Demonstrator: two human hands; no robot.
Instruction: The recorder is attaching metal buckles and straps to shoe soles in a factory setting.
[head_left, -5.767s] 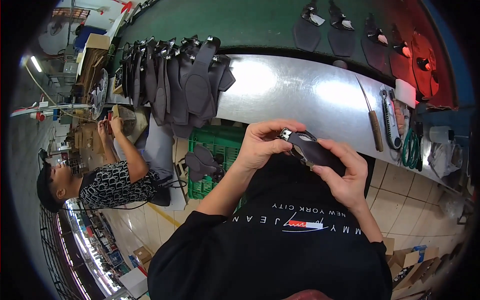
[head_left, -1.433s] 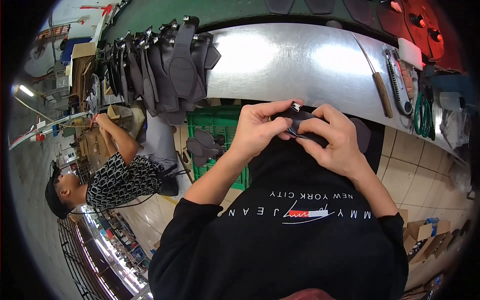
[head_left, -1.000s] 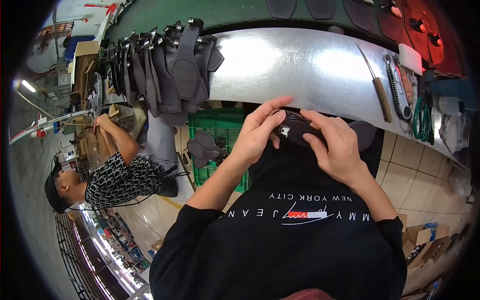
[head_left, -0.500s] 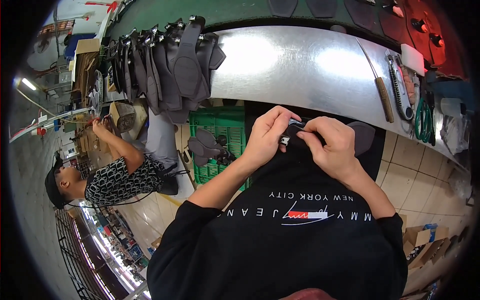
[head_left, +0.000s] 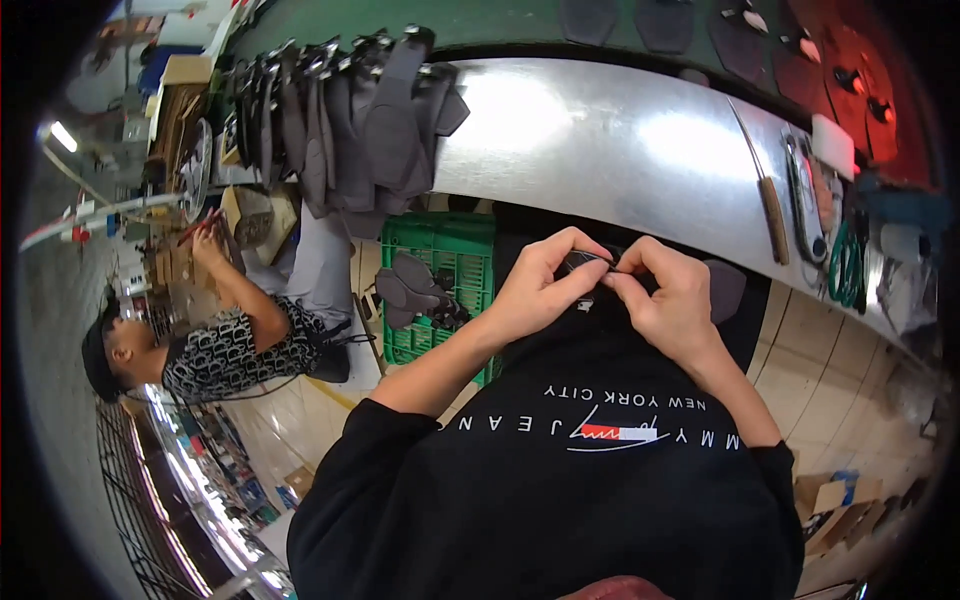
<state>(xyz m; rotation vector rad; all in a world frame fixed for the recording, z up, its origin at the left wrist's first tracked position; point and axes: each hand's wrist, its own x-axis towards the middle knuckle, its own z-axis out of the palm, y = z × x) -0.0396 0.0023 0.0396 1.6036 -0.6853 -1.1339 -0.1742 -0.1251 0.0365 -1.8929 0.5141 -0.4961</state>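
Close to the bench's front edge, my left hand pinches a small dark strap-like part between thumb and fingers. Meeting it from the other side, my right hand has thumb and forefinger closed on the same part. A small shiny metal clip shows just below the fingertips. Beyond my right hand, a dark grey padded end sticks out; whether it belongs to the held part is hidden. Both hands cover most of what they grip.
Dark padded pieces with metal clips are heaped at the left of the metal bench. An awl, a utility knife and green-handled scissors lie right. A green crate stands below. A co-worker is at left.
My left hand has turned, its thumb now lying across the part toward my right fingertips. The metal clip has shifted lower, out from beside the left fingers. The whole view has swung slightly.
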